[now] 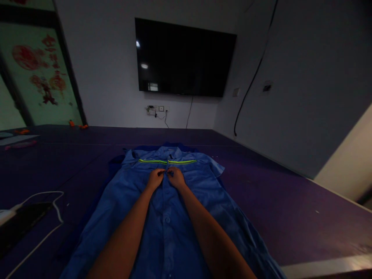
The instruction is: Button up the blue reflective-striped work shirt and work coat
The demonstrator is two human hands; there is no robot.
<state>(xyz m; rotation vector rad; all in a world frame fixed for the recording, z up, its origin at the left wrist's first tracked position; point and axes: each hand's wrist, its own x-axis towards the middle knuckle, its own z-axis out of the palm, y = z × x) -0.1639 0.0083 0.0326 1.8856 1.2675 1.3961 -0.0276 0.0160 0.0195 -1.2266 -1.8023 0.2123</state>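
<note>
Nice layout: you've got the blue shirt (200, 188) lying front up on the purple surface (270, 201), collar pointing away from you, over a darker blue cloth (116, 161). Your left hand (156, 178) and right hand (176, 177) meet at the placket (166, 197), just below the yellow-green stripe (182, 162). Both look nearly closed, fingers curled in and thumbs and fingertips pinching the front edge from either side. It's pretty dim there, so I can't tell whether there's a button between your fingertips.

For this bit of fine work, I'd go for a light pinch with both hands close together, and let one side hold the cloth steady while the other does the fiddling. Tug too hard and I reckon the chest will pucker. Your forearms lie low over the front too, so I'd lift them a touch to avoid dragging the fabric. The lower button (167, 219) gives you a handy line for judging whether the placket runs straight.

As for containers, I can't make out any box or tray, so no contents to report.
</note>
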